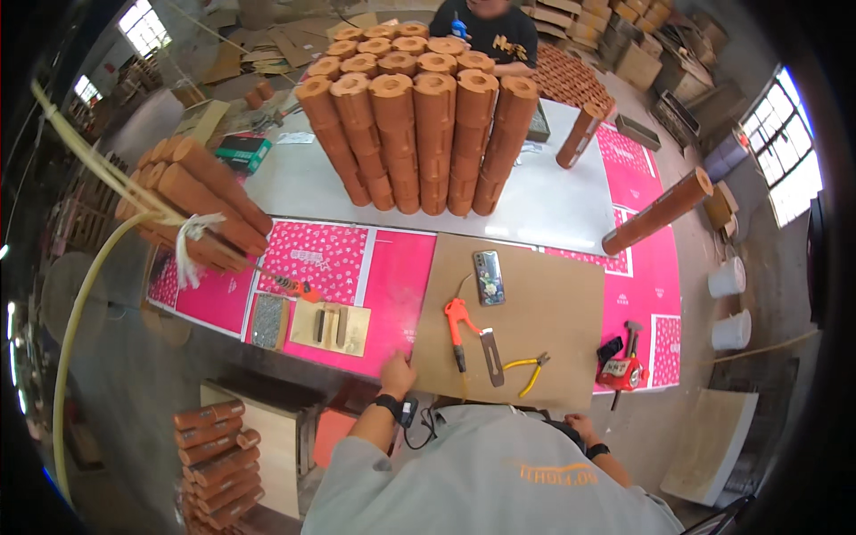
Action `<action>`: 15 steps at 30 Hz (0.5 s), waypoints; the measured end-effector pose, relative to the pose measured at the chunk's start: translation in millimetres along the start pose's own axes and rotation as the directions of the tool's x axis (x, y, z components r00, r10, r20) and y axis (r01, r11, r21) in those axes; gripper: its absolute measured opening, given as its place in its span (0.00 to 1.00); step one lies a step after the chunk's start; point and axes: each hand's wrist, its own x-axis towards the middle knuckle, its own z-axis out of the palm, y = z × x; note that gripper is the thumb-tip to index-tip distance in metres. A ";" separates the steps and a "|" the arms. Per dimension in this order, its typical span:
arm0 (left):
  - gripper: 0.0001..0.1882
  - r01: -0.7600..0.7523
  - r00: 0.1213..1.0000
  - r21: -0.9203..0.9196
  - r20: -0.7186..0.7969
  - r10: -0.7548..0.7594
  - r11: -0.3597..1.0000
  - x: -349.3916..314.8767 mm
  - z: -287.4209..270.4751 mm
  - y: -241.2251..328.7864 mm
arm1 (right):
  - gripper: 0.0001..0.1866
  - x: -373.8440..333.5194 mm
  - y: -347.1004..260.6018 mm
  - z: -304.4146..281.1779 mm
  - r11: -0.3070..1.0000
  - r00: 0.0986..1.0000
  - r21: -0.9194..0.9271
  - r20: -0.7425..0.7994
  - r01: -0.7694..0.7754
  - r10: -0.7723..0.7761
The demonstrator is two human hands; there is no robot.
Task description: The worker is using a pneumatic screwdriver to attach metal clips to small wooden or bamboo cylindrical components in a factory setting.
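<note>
Left hand at the near edge of the cardboard sheet; right hand idle at the tabletop's rim.

Left hand (396,373): fingers blurred, resting at the near-left corner of the brown cardboard sheet (535,303); whether they pinch the edge or only press on it cannot be told. Right hand (580,426): low at the near edge, fingers loosely curled, grasping nothing visible. Handling note, as a judgement: the sheet carries loose tools, so any shift is best kept flat and slow, with the second hand steadying the far side. Cardboard sheet: plain brown, rectangular, flat on pink printed sheets (392,285) over the tabletop (553,201). On it: orange-handled tool (456,325), yellow-handled pliers (528,367), phone (489,276). Beyond: upright cluster of orange-brown notched cylinders (415,134).
</note>
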 end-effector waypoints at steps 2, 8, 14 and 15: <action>0.20 0.026 1.000 -0.058 -0.002 -0.026 0.998 -5.2 2.5 6.0 | 0.20 23.4 20.7 -10.8 0.951 0.985 -0.258 0.034 0.171 -0.168; 0.21 0.083 0.952 -0.139 -0.281 -0.119 0.987 -43.4 32.7 -10.0 | 0.18 26.1 -20.1 -33.7 0.963 0.968 -0.134 0.124 0.235 -0.219; 0.25 0.458 0.850 -0.294 -0.131 -0.511 0.839 -149.0 66.6 -26.5 | 0.19 96.7 44.5 -49.2 0.504 0.731 -0.531 0.529 0.681 -0.430; 0.27 0.554 0.815 -0.283 -0.011 -0.580 0.783 -171.2 70.2 -32.6 | 0.19 104.9 56.1 -45.9 0.511 0.720 -0.511 0.544 0.691 -0.430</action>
